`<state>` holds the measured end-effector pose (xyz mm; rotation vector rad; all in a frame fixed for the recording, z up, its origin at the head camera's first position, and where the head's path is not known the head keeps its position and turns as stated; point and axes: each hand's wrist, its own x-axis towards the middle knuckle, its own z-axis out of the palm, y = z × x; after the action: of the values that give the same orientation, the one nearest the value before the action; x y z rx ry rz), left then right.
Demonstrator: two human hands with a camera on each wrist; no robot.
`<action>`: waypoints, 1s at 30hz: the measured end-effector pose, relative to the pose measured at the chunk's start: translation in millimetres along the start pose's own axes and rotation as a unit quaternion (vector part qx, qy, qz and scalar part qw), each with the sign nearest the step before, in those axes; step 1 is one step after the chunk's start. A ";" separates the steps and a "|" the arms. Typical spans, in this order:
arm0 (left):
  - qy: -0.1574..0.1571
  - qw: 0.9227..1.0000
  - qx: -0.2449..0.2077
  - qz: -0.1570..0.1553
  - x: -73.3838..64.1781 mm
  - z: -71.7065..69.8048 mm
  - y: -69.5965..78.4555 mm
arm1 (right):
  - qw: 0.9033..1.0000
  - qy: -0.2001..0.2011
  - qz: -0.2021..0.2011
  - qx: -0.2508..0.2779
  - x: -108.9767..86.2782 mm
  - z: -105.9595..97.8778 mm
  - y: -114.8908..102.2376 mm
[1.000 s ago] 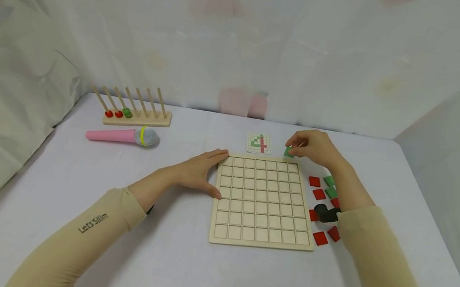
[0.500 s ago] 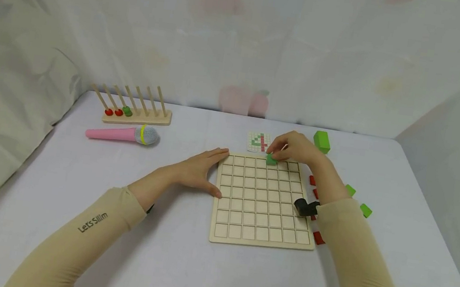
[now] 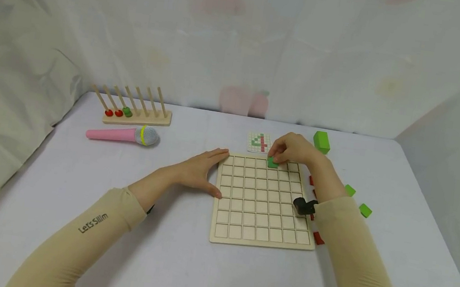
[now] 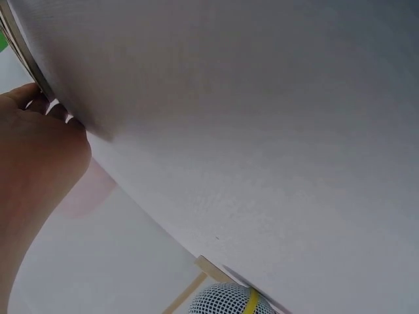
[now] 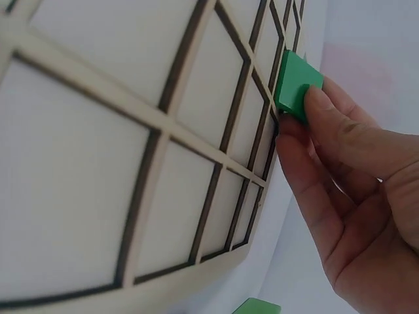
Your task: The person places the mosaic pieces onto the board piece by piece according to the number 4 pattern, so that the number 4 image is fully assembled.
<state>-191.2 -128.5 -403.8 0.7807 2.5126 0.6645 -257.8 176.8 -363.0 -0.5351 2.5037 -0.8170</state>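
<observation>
My right hand (image 3: 294, 149) pinches a green square tile (image 5: 298, 85) between thumb and fingers. The tile is at the far row of the wooden grid board (image 3: 243, 242), in a square right of the middle; in the right wrist view it sits right at the grid lines, slightly tilted. My left hand (image 3: 198, 171) lies at the board's left edge, fingers spread straight, fingertips at the far corner and thumb on the side. Just behind the board is a small pattern card (image 3: 256, 142) with green and red squares, partly covered by my right hand.
Red tiles (image 3: 319, 238) lie right of the board, partly behind my right arm. Farther right are green pieces (image 3: 365, 210), with a green block (image 3: 321, 142) behind. A pink microphone (image 3: 114, 134) and a peg stand (image 3: 142, 119) with red and green beads stand at the left.
My right hand has moved left with the green tile, from behind the board's far right to its far row. The green block has come into view. My left hand has stayed put.
</observation>
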 end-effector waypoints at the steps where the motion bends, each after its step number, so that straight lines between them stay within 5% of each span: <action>1: 0.000 1.000 0.001 0.001 0.1 0.0 -0.1 | 1.000 0.000 -0.001 -0.002 -0.1 0.4 0.1; 30: 0.005 1.000 0.007 0.002 1.5 0.3 0.7 | 1.000 0.000 0.006 -0.015 -2.6 3.4 3.4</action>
<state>-191.9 -127.0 -404.0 0.7887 2.5280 0.6544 -254.6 179.0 -366.8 -0.5295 2.5204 -0.7769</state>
